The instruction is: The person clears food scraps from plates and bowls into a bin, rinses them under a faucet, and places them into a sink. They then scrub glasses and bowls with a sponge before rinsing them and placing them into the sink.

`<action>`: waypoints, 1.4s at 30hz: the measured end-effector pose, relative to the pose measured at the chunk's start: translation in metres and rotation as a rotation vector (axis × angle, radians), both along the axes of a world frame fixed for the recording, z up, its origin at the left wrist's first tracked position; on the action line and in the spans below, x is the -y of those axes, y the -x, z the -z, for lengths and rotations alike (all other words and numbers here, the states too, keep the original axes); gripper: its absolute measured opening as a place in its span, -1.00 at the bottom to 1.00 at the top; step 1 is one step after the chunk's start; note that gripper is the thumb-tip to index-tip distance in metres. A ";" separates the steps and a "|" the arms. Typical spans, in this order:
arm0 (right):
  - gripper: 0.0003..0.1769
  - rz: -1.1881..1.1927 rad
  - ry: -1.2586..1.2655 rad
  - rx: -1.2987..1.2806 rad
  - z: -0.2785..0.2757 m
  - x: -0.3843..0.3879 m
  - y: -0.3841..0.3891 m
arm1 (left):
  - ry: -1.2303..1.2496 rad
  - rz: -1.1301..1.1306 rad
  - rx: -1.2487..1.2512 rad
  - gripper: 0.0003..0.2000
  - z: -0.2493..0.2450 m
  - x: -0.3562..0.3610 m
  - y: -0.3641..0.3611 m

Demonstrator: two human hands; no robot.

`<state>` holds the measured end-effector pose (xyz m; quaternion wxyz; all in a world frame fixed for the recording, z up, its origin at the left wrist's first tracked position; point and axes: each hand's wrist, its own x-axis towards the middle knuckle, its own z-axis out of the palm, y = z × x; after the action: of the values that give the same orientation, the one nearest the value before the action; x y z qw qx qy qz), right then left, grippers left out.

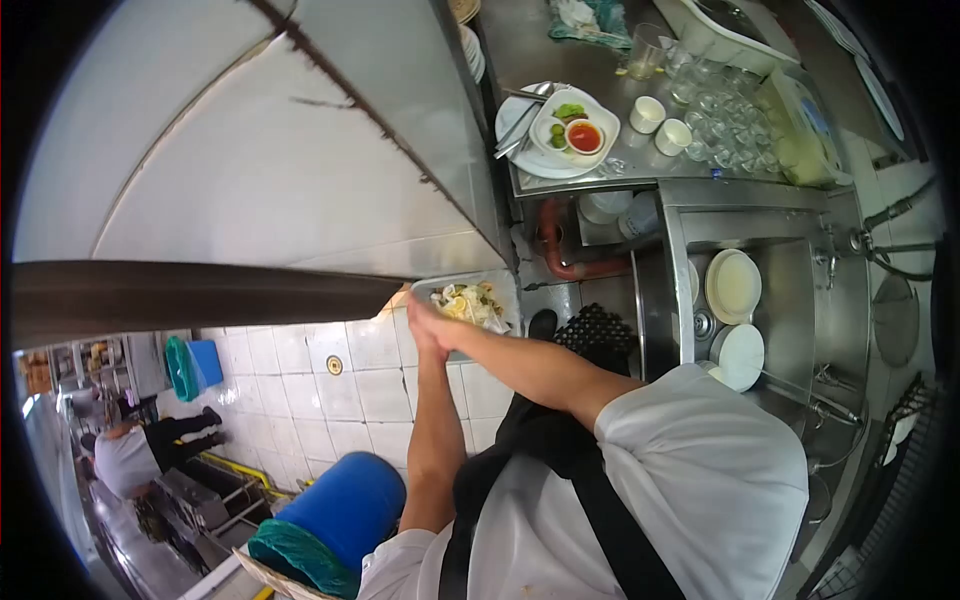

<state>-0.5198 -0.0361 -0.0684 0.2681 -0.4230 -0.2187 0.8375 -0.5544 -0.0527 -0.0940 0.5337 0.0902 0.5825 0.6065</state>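
My left hand [427, 343] and my right hand [427, 318] meet in front of me, seemingly palm against palm with the fingers stretched out. The right hand covers part of the left one, and I see no object between them. Just beyond them is a pale rectangular bin [513, 290] holding food scraps [470, 305], with lemon pieces and crumpled white paper among them.
A steel counter [600, 60] at upper right bears a plate with food and red sauce [583, 136], white cups [648, 114] and many glasses [720, 115]. Dishes [733, 287] lie in the sink [790, 300]. A blue barrel [350, 505] stands lower left; another person [130, 455] is farther off.
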 end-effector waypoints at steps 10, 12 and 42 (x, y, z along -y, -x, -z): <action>-0.11 -0.753 -0.791 0.560 0.022 -0.021 -0.030 | -0.082 -0.164 0.770 -0.13 -0.068 0.021 0.011; -0.16 -0.743 -0.746 0.776 0.025 -0.030 -0.047 | 0.038 -0.360 0.788 -0.19 -0.075 0.013 0.008; -0.63 -0.349 -0.900 1.625 -0.138 -0.303 -0.305 | -0.055 0.699 -1.808 -0.72 -0.134 -0.324 -0.213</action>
<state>-0.2143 0.2671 0.0695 0.0422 -0.6953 -0.7014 0.1514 -0.3414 0.2711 0.0399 0.0320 0.7030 0.6987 0.1286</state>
